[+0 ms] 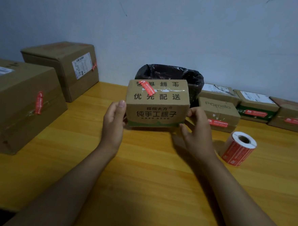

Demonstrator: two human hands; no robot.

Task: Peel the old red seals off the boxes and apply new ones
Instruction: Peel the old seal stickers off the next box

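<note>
Both hands, left hand (113, 122) and right hand (195, 132), clasp the small box (156, 103) between them, fingers curled round its ends.

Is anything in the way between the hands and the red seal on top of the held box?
Nothing visible. The red seal lies exposed on top of the box, which the left hand and right hand hold by its ends.

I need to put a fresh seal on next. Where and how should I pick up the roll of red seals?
The roll of red seals stands apart on the table, to the right of the right hand, leaning, its white core hole facing up. Probably best to come from above with the right hand and wrap fingers and thumb round its red outer side; nothing crowds it.
</note>
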